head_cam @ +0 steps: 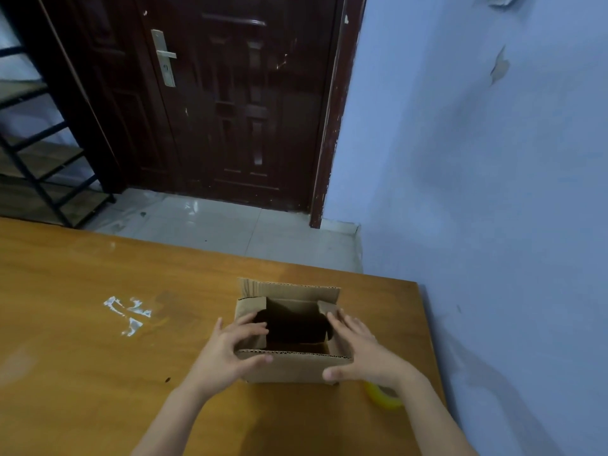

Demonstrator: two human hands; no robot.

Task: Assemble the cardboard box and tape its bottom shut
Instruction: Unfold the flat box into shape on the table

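cardboard box (289,368) stands on the table (98,357), its open end up, between both hands. left hand (227,350) curls over the left small flap; right hand (360,348) presses the right one, fingers nearly straight. flap-folding seems underway; next, the long flaps, then the yellow tape roll (383,396) behind the right wrist.

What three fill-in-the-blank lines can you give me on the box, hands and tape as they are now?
1. The box stands on the ____ table.
2. Each hand, left and right, presses one short ____ inward.
3. The yellow tape lies partly hidden under the ____ forearm.
4. Behind the table stands a dark, closed ____.

Missing words: wooden; flap; right; door
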